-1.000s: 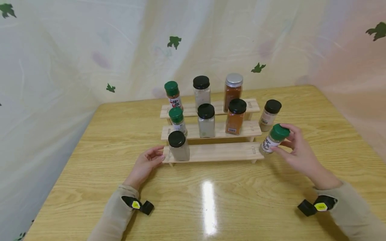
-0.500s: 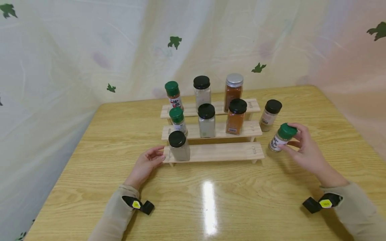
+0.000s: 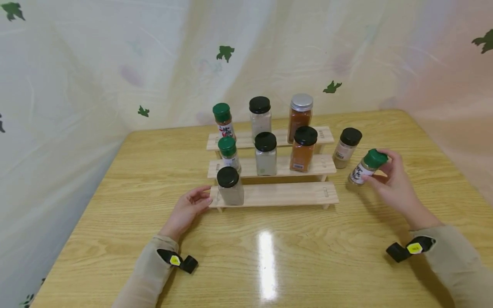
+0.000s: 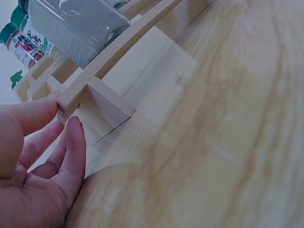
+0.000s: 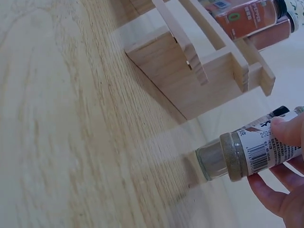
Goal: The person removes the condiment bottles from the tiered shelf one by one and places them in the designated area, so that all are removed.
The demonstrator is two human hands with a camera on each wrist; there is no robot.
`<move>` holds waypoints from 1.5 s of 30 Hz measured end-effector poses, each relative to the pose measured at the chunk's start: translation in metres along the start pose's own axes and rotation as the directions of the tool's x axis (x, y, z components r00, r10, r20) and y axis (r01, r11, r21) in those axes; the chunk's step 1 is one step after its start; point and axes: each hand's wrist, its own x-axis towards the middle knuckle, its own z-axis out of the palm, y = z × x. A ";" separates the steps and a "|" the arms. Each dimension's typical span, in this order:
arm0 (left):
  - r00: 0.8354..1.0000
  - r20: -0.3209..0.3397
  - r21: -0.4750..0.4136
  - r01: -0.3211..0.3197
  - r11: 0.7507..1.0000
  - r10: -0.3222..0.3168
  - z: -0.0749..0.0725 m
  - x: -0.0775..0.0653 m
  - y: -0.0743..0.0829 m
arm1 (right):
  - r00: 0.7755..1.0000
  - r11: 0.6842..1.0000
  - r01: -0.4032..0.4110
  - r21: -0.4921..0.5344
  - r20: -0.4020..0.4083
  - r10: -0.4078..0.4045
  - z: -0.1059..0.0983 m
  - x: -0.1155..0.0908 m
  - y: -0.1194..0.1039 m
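Note:
A three-tier wooden spice rack (image 3: 285,194) stands mid-table. My left hand (image 3: 188,212) pinches the left end of its lowest shelf, the thumb (image 4: 40,111) above and a finger beneath. My right hand (image 3: 396,188) grips a green-capped spice jar (image 3: 362,172) with a white label, tilted and right of the rack. In the right wrist view, the jar's clear base (image 5: 233,156) points down-left over the tabletop. A black-capped spice jar (image 3: 344,152) stands on the table between rack and held jar. A black-lidded square jar (image 3: 232,193) sits at the lowest shelf's left end.
The middle shelf bears a green-capped jar (image 3: 230,161), a pale jar (image 3: 265,160) and an orange jar (image 3: 302,155). Behind are a green-capped red jar (image 3: 226,127), a pale jar (image 3: 261,122) and a silver-lidded jar (image 3: 299,119). A leaf-patterned curtain (image 3: 177,64) hangs behind the table.
My right hand has carried the green-capped jar away from the rack's right end, rightward and then up and back, tilting it more. The left hand stays at the rack.

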 end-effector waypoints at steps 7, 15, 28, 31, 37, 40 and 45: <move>1.000 0.000 -0.016 -0.003 1.000 0.003 0.001 0.000 0.000 | 0.999 0.999 -0.044 -0.010 0.001 0.044 0.001 0.007 0.008; 1.000 -0.005 0.002 0.004 1.000 -0.004 0.000 0.000 0.001 | 0.992 0.989 -0.119 -0.087 0.038 0.123 -0.005 0.019 0.012; 1.000 -0.004 0.010 0.013 1.000 -0.013 -0.001 0.000 0.000 | 0.987 0.977 -0.157 -0.141 -0.001 0.158 -0.003 0.029 0.027; 1.000 0.000 0.011 0.017 1.000 -0.017 0.000 0.000 0.000 | 0.987 0.975 -0.158 -0.159 0.000 0.160 -0.003 0.030 0.029; 1.000 -0.001 0.012 0.014 1.000 -0.014 0.000 0.000 0.001 | 0.989 0.973 -0.146 -0.176 0.003 0.149 -0.002 0.033 0.029; 1.000 0.001 0.012 0.013 1.000 -0.013 0.000 0.000 0.001 | 0.988 0.971 -0.146 -0.187 0.015 0.151 -0.003 0.035 0.030; 1.000 0.002 0.004 0.014 1.000 -0.014 -0.001 0.000 0.000 | 0.989 0.968 -0.133 -0.214 0.033 0.143 -0.002 0.039 0.032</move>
